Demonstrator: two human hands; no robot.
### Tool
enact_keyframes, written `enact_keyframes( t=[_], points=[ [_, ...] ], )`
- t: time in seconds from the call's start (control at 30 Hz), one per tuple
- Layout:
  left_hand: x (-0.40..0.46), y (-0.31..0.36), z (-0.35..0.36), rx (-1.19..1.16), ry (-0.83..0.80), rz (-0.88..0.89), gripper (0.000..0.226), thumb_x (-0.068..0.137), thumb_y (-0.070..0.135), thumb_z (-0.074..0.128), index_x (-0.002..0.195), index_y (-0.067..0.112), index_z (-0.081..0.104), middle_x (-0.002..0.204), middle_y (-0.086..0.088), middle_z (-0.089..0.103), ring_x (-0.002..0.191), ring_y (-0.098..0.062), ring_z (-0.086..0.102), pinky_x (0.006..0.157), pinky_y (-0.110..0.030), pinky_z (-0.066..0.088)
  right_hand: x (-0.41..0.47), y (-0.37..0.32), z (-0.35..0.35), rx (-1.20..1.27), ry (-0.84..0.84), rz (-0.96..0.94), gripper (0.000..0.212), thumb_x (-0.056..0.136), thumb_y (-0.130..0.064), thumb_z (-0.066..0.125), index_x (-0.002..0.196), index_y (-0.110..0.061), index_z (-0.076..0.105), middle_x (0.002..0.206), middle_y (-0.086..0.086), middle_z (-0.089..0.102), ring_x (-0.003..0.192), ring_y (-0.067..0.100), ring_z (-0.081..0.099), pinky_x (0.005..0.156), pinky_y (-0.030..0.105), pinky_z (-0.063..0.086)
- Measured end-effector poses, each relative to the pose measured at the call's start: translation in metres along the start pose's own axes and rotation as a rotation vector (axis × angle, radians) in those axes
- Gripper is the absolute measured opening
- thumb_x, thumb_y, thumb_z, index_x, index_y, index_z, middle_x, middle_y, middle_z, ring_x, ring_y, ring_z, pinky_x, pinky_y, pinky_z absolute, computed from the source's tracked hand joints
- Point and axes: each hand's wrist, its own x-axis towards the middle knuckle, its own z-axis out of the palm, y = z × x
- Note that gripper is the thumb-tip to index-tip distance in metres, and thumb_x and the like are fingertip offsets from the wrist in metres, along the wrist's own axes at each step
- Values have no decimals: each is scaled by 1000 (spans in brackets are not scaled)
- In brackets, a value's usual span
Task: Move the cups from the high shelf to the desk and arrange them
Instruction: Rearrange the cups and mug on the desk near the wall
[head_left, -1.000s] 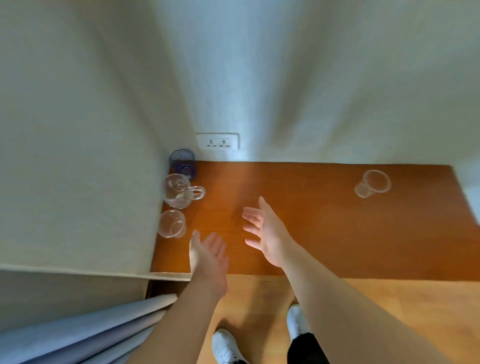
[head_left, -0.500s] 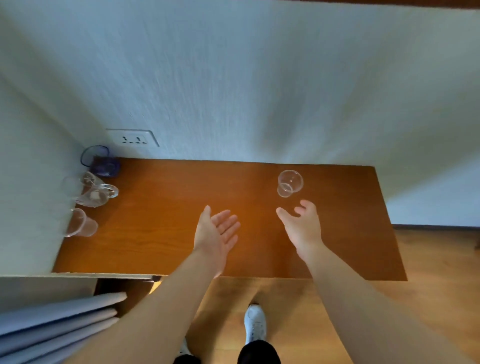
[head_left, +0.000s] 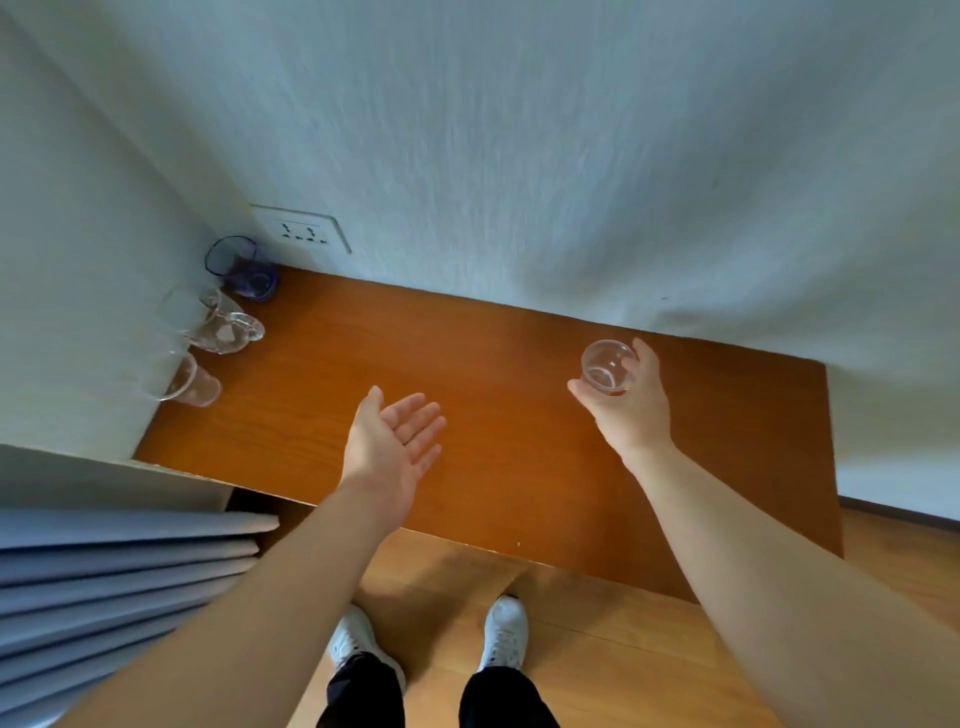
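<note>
- On the right part of the wooden desk, the right hand has thumb and fingers wrapped around a small clear cup; whether the cup's base rests on the wood or is just off it cannot be told.
- Over the middle of the desk, the left hand hangs with palm up and fingers spread loose, grasping nothing.
- At the far left corner, three more cups stand in a line along the left wall: a blue glass farthest back under the wall socket, a clear handled mug next, and a small clear cup by the wall nearest.
- All four vessels look empty; the mug shows only glints at its bottom, so a trace of liquid cannot be ruled out.
- Risk: the held cup is thin, smooth and transparent, so a light pinch could let it slip and tip, or roll toward the right edge.
- Risk: if it is carried to join the row, the mug's handle juts toward the open desk and could be knocked, nudging its neighbours, which stand close together.
- Risk: clear walls against pale paint are hard to judge, so a reach into that corner could clip a rim.
</note>
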Motion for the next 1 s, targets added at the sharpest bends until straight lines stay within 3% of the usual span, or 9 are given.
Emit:
enact_keyframes(
  t=[0.1, 0.17, 0.4, 0.57, 0.73, 0.87, 1.0],
  points=[
    [-2, 0, -11, -38, 30, -6, 59, 107, 61, 27, 133, 23, 63, 138, -4, 67, 127, -26, 63, 117, -49, 42, 3, 2, 5, 80, 33, -20, 86, 79, -43, 86, 150, -32, 38, 135, -9, 57, 123, 20, 61, 94, 33, 52],
    [-6, 0, -17, -52, 49, -14, 59, 107, 61, 27, 135, 22, 62, 138, -4, 67, 125, -25, 64, 116, -48, 43, 3, 3, 7, 95, 41, -32, 77, 80, -41, 85, 144, -33, 43, 128, -13, 57, 117, 19, 62, 92, 37, 57],
    [-18, 12, -37, -114, 106, -24, 61, 107, 61, 28, 140, 20, 60, 140, -4, 67, 129, -25, 63, 117, -48, 43, -3, -8, 25, 100, -9, -93, 73, 80, -43, 86, 141, -34, 47, 133, -4, 62, 115, 18, 62, 84, 35, 58],
    [-16, 21, -62, -178, 117, -30, 61, 107, 60, 30, 139, 20, 60, 139, -5, 67, 129, -27, 63, 118, -50, 41, -15, -30, 56, 94, -100, -112, 65, 80, -41, 86, 135, -32, 51, 125, -7, 64, 107, 14, 64, 68, 19, 48],
    [-10, 30, -105, -239, 140, -35, 59, 105, 63, 29, 132, 22, 62, 136, -4, 68, 124, -26, 64, 116, -49, 41, -30, -50, 93, 29, -162, -133, 63, 81, -40, 85, 134, -26, 53, 124, -3, 67, 102, 15, 66, 64, 18, 50],
    [-2, 35, -144, -288, 150, -47, 64, 105, 63, 30, 137, 17, 62, 130, -4, 71, 117, -24, 67, 110, -47, 44, -47, -62, 121, -4, -188, -149, 64, 82, -41, 84, 136, -26, 53, 125, -3, 67, 99, 12, 67, 63, 17, 50],
    [8, 43, -181, -318, 136, -74, 64, 107, 60, 29, 140, 15, 61, 133, -7, 70, 122, -26, 65, 114, -48, 43, -64, -75, 150, -31, -193, -148, 65, 82, -41, 84, 137, -26, 52, 126, -3, 67, 96, 10, 67, 62, 17, 51]
  ],
)
